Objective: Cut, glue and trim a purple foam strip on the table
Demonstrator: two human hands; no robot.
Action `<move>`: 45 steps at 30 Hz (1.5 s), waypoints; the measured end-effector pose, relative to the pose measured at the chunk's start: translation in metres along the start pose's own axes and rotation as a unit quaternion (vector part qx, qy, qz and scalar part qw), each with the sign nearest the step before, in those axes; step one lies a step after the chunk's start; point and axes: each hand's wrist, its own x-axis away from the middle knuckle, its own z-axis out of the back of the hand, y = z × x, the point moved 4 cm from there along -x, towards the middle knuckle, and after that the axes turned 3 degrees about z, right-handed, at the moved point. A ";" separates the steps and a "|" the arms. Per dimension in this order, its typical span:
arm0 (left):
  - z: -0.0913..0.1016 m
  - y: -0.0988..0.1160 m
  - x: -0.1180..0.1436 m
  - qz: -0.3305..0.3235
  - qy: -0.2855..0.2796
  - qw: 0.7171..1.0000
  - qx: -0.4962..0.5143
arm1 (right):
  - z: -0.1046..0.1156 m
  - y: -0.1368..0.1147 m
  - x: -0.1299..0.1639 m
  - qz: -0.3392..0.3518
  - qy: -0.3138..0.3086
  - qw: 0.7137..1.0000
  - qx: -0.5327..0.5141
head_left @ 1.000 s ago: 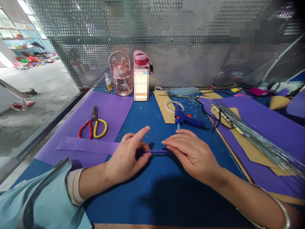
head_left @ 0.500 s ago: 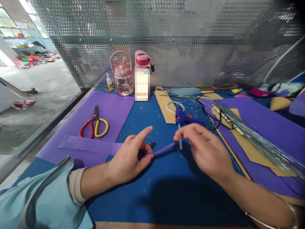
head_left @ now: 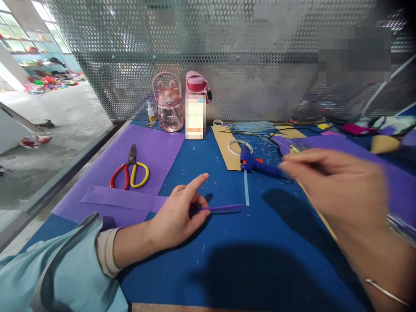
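My left hand (head_left: 178,214) is closed in a pinch on a narrow purple paper strip (head_left: 229,208), its index finger pointing out free. The strip's far end sticks out to the right, just above the blue tabletop (head_left: 182,277). A wider purple strip (head_left: 120,198) runs left from under that hand; whether the two are one piece is hidden. My right hand (head_left: 338,190) is raised at the right, smeared by motion, and its fingertips cannot be made out. Nearest to it lies a blue glue gun (head_left: 248,160) with a clear glue stick (head_left: 246,187) poking out toward me.
Red-and-yellow-handled scissors (head_left: 131,169) lie on a purple sheet (head_left: 162,147) at left. Behind stand a clear pink bottle (head_left: 170,110), a phone (head_left: 195,119) and a small glue bottle (head_left: 151,113). A tape roll (head_left: 232,147) rests on tan card (head_left: 222,143). Perforated metal panel (head_left: 260,43) closes the back.
My right hand has left the purple strip's end and swung right, up over the materials there. The strip's free end has dropped a little. My left hand stays nearly in place.
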 end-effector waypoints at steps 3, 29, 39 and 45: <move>-0.002 0.000 0.001 -0.010 -0.023 1.000 0.019 | -0.039 -0.024 0.008 -0.042 -0.075 0.996 -0.035; -0.003 -0.008 0.000 0.007 -0.016 0.999 0.038 | -0.029 -0.008 0.003 -0.164 0.021 0.968 -0.188; -0.002 -0.001 0.001 -0.016 -0.032 0.998 0.048 | -0.067 -0.032 0.020 -0.142 -0.294 0.931 -0.162; 0.000 -0.001 0.001 -0.006 -0.010 0.999 0.041 | -0.056 -0.008 0.021 -0.227 -0.129 0.925 -0.274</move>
